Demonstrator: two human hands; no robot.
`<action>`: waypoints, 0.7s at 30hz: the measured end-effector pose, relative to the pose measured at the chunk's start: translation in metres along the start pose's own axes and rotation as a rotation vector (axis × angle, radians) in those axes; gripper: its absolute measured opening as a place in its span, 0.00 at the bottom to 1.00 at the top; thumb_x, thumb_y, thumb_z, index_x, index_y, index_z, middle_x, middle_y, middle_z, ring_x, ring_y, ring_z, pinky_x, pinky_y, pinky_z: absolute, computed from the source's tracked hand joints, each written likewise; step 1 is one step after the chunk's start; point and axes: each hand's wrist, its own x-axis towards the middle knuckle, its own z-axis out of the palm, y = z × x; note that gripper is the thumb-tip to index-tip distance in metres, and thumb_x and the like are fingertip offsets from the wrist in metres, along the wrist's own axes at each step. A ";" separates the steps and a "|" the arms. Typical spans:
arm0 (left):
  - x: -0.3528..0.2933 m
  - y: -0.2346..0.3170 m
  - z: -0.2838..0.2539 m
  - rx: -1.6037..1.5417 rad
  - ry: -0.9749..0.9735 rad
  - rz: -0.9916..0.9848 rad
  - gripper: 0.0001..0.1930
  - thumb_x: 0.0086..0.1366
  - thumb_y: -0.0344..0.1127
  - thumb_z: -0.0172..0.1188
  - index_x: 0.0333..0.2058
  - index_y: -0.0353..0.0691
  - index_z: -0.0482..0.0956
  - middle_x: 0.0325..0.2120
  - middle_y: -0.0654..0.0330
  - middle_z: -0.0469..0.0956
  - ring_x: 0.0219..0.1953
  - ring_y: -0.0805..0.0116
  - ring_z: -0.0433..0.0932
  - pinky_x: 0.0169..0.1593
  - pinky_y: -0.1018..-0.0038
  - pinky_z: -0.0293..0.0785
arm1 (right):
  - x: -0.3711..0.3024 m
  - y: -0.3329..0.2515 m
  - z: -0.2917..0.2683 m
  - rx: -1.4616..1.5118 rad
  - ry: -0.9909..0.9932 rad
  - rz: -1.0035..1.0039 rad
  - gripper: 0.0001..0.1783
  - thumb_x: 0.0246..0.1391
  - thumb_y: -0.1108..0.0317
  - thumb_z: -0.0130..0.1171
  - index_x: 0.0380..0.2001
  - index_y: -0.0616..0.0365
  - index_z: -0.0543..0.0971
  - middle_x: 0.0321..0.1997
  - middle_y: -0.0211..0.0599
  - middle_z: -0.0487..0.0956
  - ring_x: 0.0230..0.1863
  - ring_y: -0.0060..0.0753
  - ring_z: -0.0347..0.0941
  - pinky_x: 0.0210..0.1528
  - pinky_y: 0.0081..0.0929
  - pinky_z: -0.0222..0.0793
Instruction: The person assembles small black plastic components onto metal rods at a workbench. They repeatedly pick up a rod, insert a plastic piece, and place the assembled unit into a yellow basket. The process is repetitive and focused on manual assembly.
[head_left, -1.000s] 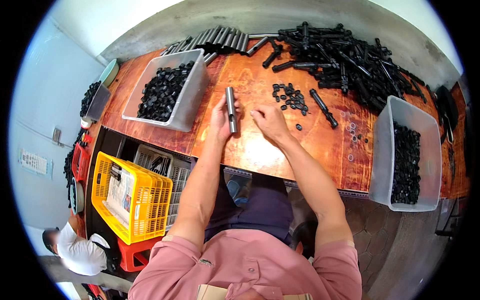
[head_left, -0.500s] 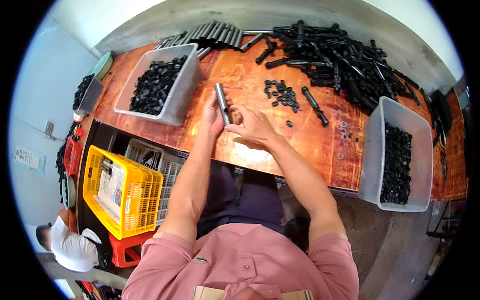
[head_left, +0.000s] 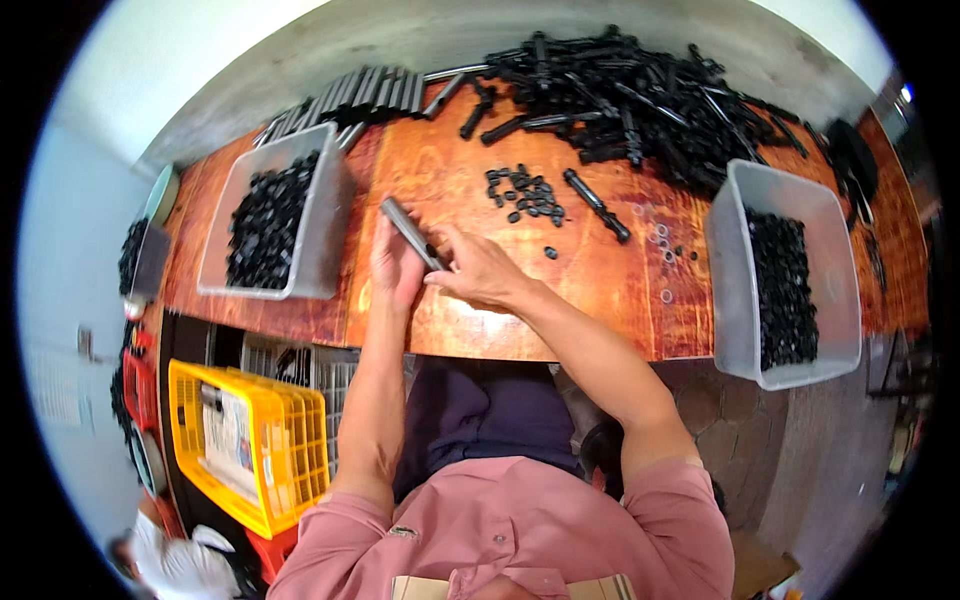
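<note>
My left hand [head_left: 395, 262] is closed around a grey metal tube [head_left: 404, 226], held tilted above the table's near edge, its far end leaning left. My right hand [head_left: 487, 268] has its thumb and fingers closed at the tube's near end. A dark spot shows on the tube beside those fingers; whether it is a hole or a small black part, I cannot tell. Beyond my right hand, small black rings [head_left: 527, 194] lie loose on the wood. Next to them rests a single black rod-shaped part [head_left: 597, 206].
Clear plastic bins of small black pieces stand left [head_left: 325, 235] and right [head_left: 738, 300]. Along the wall lie stacked metal tubes [head_left: 375, 92] and a heap of black rod parts [head_left: 620, 95]. Below the table's left edge is a yellow crate [head_left: 295, 450]. Another person [head_left: 185, 560] is at lower left.
The tube has tipped, its far end swinging left, with both hands still on it. The whole view has shifted, so the table's contents sit further left in the picture.
</note>
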 end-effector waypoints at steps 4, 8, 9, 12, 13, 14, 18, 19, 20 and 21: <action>0.002 0.003 0.003 -0.051 -0.082 -0.043 0.24 0.72 0.40 0.56 0.64 0.45 0.67 0.49 0.59 0.74 0.51 0.63 0.73 0.58 0.64 0.69 | 0.002 -0.001 -0.006 0.013 -0.034 0.100 0.32 0.49 0.64 0.64 0.56 0.65 0.68 0.41 0.55 0.81 0.45 0.52 0.80 0.47 0.40 0.73; -0.006 0.009 0.026 -0.224 -0.060 -0.077 0.19 0.73 0.53 0.50 0.39 0.43 0.78 0.39 0.60 0.77 0.51 0.57 0.73 0.60 0.53 0.65 | 0.000 0.006 -0.018 0.287 0.156 0.128 0.19 0.47 0.72 0.68 0.44 0.64 0.77 0.38 0.39 0.82 0.37 0.26 0.76 0.41 0.26 0.72; -0.006 0.010 0.027 -0.218 -0.055 -0.109 0.21 0.73 0.55 0.50 0.27 0.45 0.73 0.30 0.62 0.74 0.48 0.57 0.73 0.61 0.50 0.64 | 0.002 0.019 -0.019 0.471 0.202 0.080 0.14 0.49 0.73 0.68 0.40 0.63 0.80 0.37 0.32 0.81 0.36 0.21 0.74 0.41 0.22 0.71; -0.008 0.010 0.009 -0.236 -0.180 -0.252 0.22 0.73 0.56 0.49 0.26 0.47 0.72 0.26 0.66 0.72 0.42 0.60 0.75 0.58 0.44 0.71 | 0.000 0.010 -0.040 0.705 0.220 0.069 0.12 0.54 0.74 0.65 0.43 0.61 0.81 0.39 0.31 0.81 0.36 0.19 0.74 0.41 0.19 0.72; -0.014 0.005 0.021 -0.256 -0.104 -0.365 0.18 0.72 0.54 0.52 0.33 0.45 0.76 0.29 0.63 0.75 0.43 0.57 0.78 0.53 0.46 0.77 | -0.002 0.012 -0.046 0.737 0.250 0.080 0.13 0.54 0.73 0.66 0.44 0.61 0.81 0.39 0.31 0.81 0.35 0.18 0.74 0.40 0.19 0.72; -0.014 0.004 0.027 -0.067 -0.008 -0.449 0.19 0.72 0.52 0.54 0.44 0.41 0.77 0.34 0.56 0.78 0.46 0.54 0.80 0.51 0.49 0.80 | -0.004 0.015 -0.054 0.749 0.211 0.105 0.15 0.56 0.73 0.65 0.47 0.62 0.80 0.41 0.32 0.81 0.42 0.21 0.77 0.48 0.21 0.72; -0.014 -0.002 0.046 0.354 -0.174 -0.681 0.24 0.74 0.53 0.50 0.54 0.37 0.70 0.39 0.48 0.79 0.40 0.54 0.83 0.40 0.59 0.86 | -0.006 0.018 -0.061 0.848 0.214 0.065 0.24 0.54 0.72 0.66 0.54 0.61 0.74 0.42 0.31 0.80 0.43 0.20 0.76 0.45 0.19 0.70; -0.014 0.000 0.052 0.334 -0.138 -0.727 0.24 0.75 0.53 0.47 0.52 0.37 0.71 0.36 0.49 0.80 0.35 0.58 0.84 0.36 0.65 0.86 | -0.006 0.019 -0.061 0.804 0.206 0.062 0.25 0.53 0.72 0.66 0.55 0.61 0.74 0.42 0.31 0.80 0.43 0.20 0.76 0.45 0.19 0.70; -0.010 0.000 0.051 0.311 -0.172 -0.777 0.24 0.75 0.53 0.47 0.52 0.36 0.71 0.35 0.50 0.80 0.33 0.60 0.84 0.36 0.66 0.86 | -0.005 0.019 -0.062 0.761 0.198 0.059 0.26 0.52 0.72 0.66 0.55 0.61 0.74 0.42 0.31 0.80 0.43 0.20 0.76 0.45 0.19 0.70; -0.004 0.000 0.048 0.289 -0.206 -0.827 0.23 0.76 0.53 0.46 0.51 0.36 0.71 0.33 0.50 0.80 0.32 0.61 0.84 0.35 0.68 0.86 | -0.006 0.018 -0.062 0.741 0.213 0.055 0.27 0.51 0.72 0.66 0.55 0.61 0.73 0.43 0.31 0.81 0.43 0.20 0.77 0.46 0.19 0.71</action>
